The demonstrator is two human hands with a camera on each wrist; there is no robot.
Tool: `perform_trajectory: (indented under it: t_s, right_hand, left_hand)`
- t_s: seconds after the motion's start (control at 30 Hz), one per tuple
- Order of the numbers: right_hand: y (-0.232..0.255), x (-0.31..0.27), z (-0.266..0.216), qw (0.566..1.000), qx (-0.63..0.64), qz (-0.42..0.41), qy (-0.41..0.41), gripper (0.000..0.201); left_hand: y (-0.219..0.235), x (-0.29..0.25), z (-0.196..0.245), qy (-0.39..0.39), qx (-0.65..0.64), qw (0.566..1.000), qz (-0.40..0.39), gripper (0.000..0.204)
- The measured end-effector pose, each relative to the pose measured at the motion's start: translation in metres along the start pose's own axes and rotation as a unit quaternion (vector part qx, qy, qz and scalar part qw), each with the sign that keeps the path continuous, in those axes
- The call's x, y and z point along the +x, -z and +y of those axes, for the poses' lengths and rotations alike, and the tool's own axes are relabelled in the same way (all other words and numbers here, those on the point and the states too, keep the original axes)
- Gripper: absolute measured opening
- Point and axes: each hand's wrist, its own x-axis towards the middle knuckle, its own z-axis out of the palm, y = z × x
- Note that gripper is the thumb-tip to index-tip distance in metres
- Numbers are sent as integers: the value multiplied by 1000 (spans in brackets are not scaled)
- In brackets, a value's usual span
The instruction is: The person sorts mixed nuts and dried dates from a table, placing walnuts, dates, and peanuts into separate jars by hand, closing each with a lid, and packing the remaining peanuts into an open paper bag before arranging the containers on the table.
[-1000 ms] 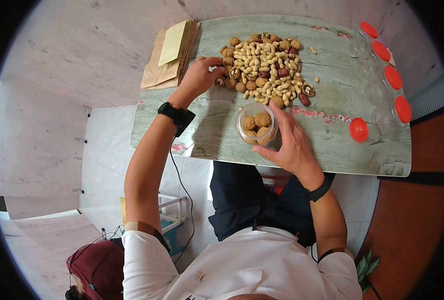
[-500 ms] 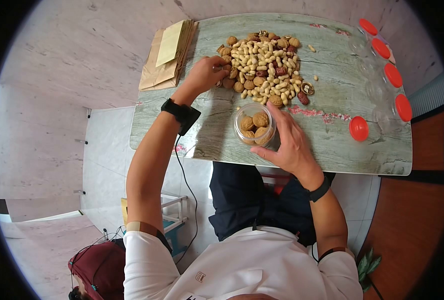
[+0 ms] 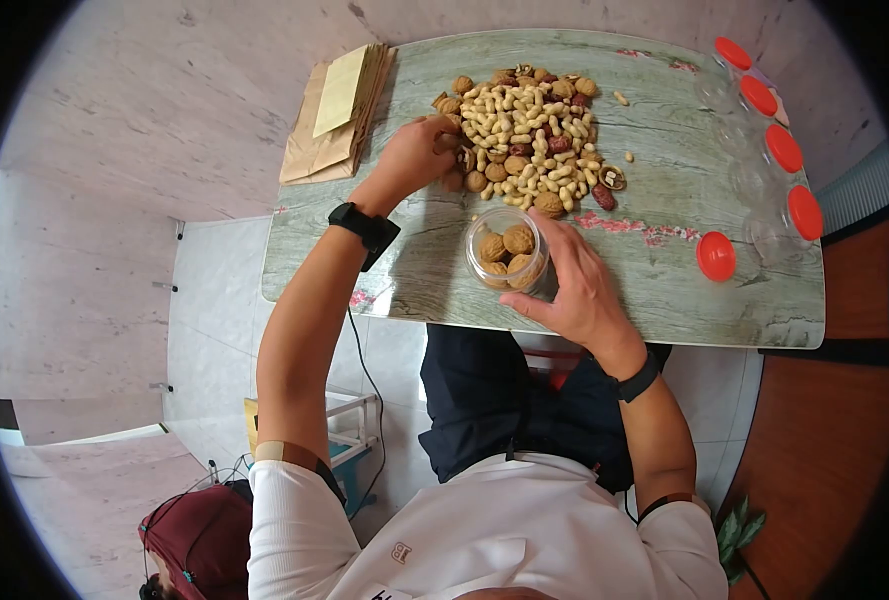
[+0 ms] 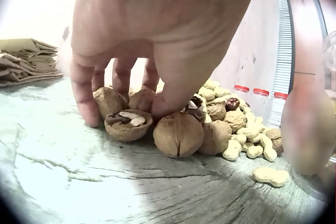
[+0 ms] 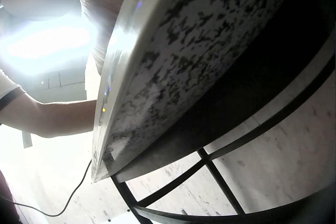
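At the left edge of the nut pile, my left hand (image 3: 414, 160) reaches down with curled fingers. In the left wrist view, the left hand (image 4: 152, 40) has its fingers and thumb around whole walnuts (image 4: 109, 101), beside a cracked walnut half (image 4: 128, 125) and another whole walnut (image 4: 178, 135). The clear open jar (image 3: 474, 240) stands near the table's front edge, several walnuts (image 3: 518, 239) inside. My right hand (image 3: 579, 290) holds the jar's right side between thumb and fingers. Peanuts (image 3: 534, 130) and red dates (image 3: 604, 197) lie heaped behind the jar.
Brown paper bags (image 3: 329, 120) lie at the table's back left. Along the right side stand several clear jars with red lids (image 3: 784, 148). A loose red lid (image 3: 716, 256) lies right of my right hand. A cracked walnut (image 3: 612, 177) sits at the pile's right edge.
My left hand has shifted slightly to the right and its fingers have curled further around walnuts at the pile's left edge. The right hand keeps its hold on the jar.
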Motion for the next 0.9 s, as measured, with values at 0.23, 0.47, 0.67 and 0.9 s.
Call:
perform_trajectory:
  t_s: [0.23,0.47,0.67,0.9]
  right_hand:
    - [-1,0,1,1000,13,3,-6,93]
    - [-1,-1,1,1000,21,0,-11,94]
    - [-3,-1,2,1000,19,13,4,93]
    - [-1,-1,0,1000,9,10,-12,93]
  left_hand:
    - [14,-8,-9,69,-151,984,60,30]
    - [49,-40,34,73,-526,847,31,36]
    - [77,-82,97,-74,-462,884,-24,38]
    - [78,-94,146,-173,-98,978,-59,25]
